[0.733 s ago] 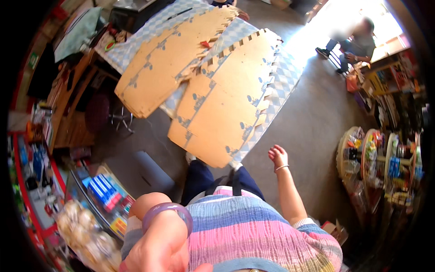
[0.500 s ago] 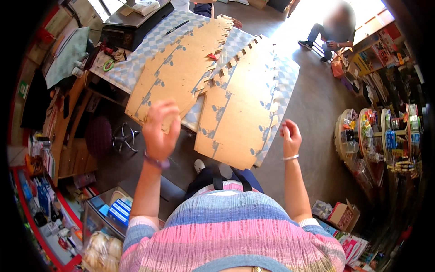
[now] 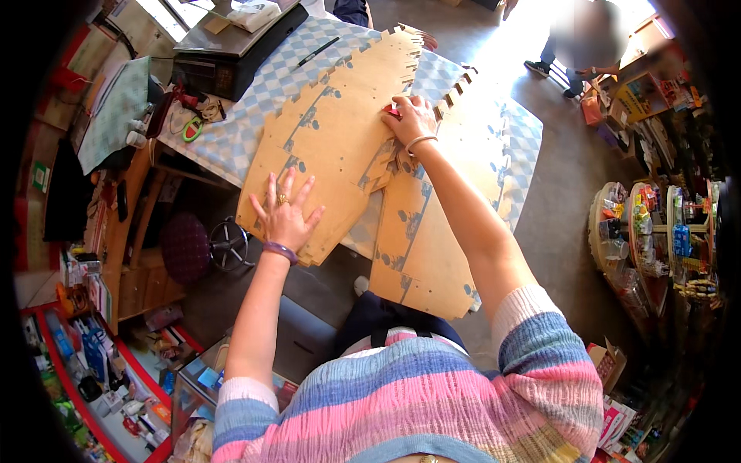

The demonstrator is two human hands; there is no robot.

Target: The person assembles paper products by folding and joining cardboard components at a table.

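Two brown card pattern pieces with notched edges and dark printed marks lie on a checked tablecloth. On the near part of the left pattern piece [image 3: 340, 131], which seems to be a stack, my left hand [image 3: 284, 217] rests flat with its fingers spread. My right hand [image 3: 417, 123] reaches over the right pattern piece [image 3: 428, 251] to the left one's right edge. Its fingers curl around a small red object [image 3: 393, 112], whose kind I cannot make out. The right forearm covers part of the right piece, which overhangs the table's near edge.
On the checked table [image 3: 266, 92] lie a black pen [image 3: 318, 51], green-handled scissors [image 3: 192, 129] and a dark scale-like device [image 3: 224, 65]. A stool [image 3: 185, 247] stands left below the table. Display racks [image 3: 648, 231] are at right; a person [image 3: 590, 38] is at the far right.
My left hand has come down flat onto the left pattern piece. My right hand has swung from beside the table, forward and left, onto the red object. The whole view has shifted a little.
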